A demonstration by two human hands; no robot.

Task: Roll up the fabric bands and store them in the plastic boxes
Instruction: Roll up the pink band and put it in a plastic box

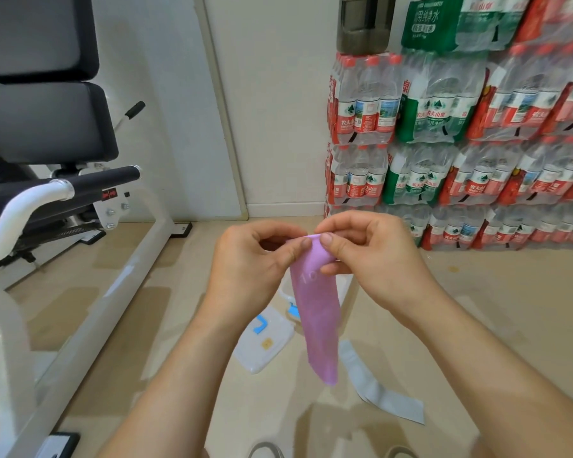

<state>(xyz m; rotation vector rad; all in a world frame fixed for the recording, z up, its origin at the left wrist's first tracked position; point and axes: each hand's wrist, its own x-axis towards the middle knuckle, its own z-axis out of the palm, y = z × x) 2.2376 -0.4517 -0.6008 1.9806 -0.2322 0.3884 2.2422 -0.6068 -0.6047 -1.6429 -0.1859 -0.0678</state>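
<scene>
Both hands are raised in front of the person, pinching the top end of a pink fabric band (318,312) between them. The left hand (252,266) grips it with thumb and fingers closed on the upper left edge; the right hand (368,256) is likewise closed on the upper right edge, thumb on top. The band hangs down loose, its lower end free above the floor (477,309). It partly hides a clear plastic box (268,345) with blue clips that lies on the floor directly below the hands. A grey fabric band (381,391) lies flat on the floor just right of the box. An exercise machine (63,193) stands to the left, and stacked packs of bottled water (460,127) line the wall to the right
</scene>
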